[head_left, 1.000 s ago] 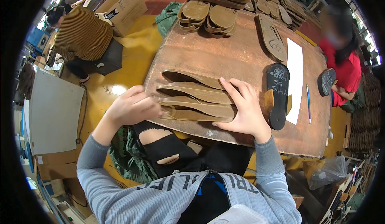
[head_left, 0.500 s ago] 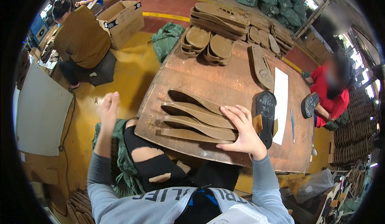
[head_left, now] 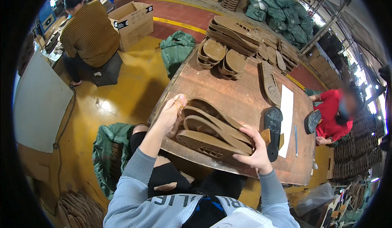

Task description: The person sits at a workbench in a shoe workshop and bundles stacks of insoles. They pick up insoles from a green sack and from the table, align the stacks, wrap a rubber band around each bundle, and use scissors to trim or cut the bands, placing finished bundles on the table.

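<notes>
Brown shoe soles [head_left: 212, 128] stand on edge in a loose bundle at the near edge of the table. My right hand [head_left: 258, 150] grips their right ends together, thumb on the near side and fingers on the far side. The left ends fan apart, and the nearest sole is tilted to show its patterned face. Just beyond those left ends is my left hand [head_left: 173, 109], fingers closed on a thin orange rubber band [head_left: 179, 101]. Right of my right hand lies a black sole-shaped form [head_left: 272, 126] with white handwriting, a tan strip beside it.
Stacks of brown soles [head_left: 234, 30] sit at the table's far side, and a single sole [head_left: 269, 83] lies nearer. A white sheet [head_left: 287, 105] and blue pen [head_left: 296, 134] are at right. A person in red [head_left: 337, 109] sits across; a green sack [head_left: 114, 146] stands by my left leg.
My left hand has come in from the left, off the table, to the soles' left ends. The bundle has tilted, its left ends drawn closer together; my right hand keeps its grip.
</notes>
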Demonstrator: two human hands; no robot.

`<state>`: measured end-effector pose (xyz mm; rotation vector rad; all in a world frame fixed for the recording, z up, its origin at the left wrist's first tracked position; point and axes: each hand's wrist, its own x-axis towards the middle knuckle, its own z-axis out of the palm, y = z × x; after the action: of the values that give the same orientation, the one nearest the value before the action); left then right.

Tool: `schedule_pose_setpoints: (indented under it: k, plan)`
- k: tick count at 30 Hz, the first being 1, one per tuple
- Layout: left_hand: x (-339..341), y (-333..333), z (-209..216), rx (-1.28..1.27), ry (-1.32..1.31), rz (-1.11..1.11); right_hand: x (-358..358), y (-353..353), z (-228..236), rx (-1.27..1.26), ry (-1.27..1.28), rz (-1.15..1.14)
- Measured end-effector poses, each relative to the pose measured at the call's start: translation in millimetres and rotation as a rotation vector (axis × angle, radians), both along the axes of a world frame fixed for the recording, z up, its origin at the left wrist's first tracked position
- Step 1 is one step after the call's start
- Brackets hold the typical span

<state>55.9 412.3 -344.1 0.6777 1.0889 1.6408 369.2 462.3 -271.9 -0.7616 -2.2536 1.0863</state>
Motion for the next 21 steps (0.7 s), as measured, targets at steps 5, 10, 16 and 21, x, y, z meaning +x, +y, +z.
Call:
schedule_pose_setpoints:
  k: [5,10,16,21]
  plan:
    - [-9,11,10,-0.083,-0.092,0.087,-10,31,31,-0.506,0.127,-0.040]
    - [-48,51,53,-0.049,-0.191,-0.097,-41,101,64,-0.936,0.263,-0.133]
    - [-77,142,101,-0.099,0.055,0.062,-79,197,86,-0.864,0.415,-0.250]
    - [-90,205,102,-0.069,0.225,0.106,-105,285,62,-0.970,0.533,-0.356]
